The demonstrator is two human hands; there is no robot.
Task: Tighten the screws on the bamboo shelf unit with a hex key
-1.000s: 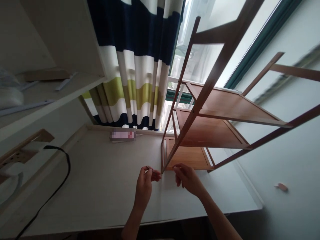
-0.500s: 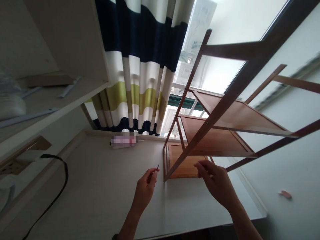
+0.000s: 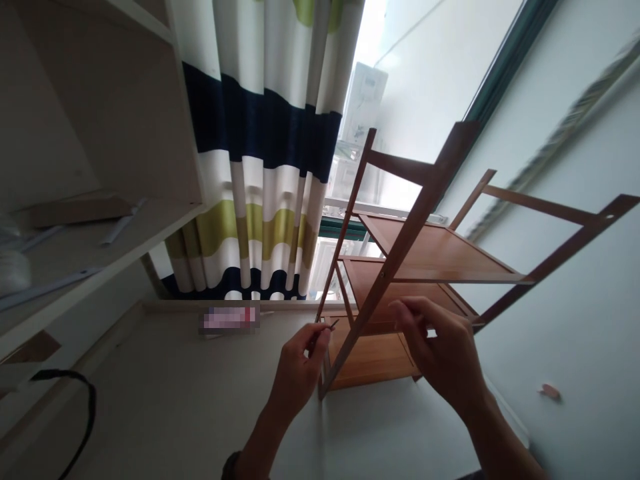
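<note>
My left hand (image 3: 304, 360) is closed in a pinch in front of the shelf's near lower corner. Between its thumb and finger is a thin dark pin (image 3: 335, 325), its tip pointing up and right; whether it is a screw or another small rod I cannot tell. My right hand (image 3: 440, 347) is held before the lower shelves, thumb and index finger pinched together. What those fingers hold, if anything, is too small to make out. Both hands appear in front of a brown wooden shelf rack (image 3: 445, 250) with three boards, standing on a white surface (image 3: 200, 400).
A striped curtain (image 3: 275, 127) hangs beside a bright window (image 3: 420, 80). To the left, a cabinet shelf (image 3: 160, 233) holds flat strips above a black cable (image 3: 90, 407). A blurred pink packet (image 3: 227, 320) lies near the curtain. A pink item (image 3: 550, 392) is at right.
My view has shifted, and the rack appears lower and shows more of its top. My left hand has moved slightly up and right, the pin now leaning more to the right. My right hand stays pinched.
</note>
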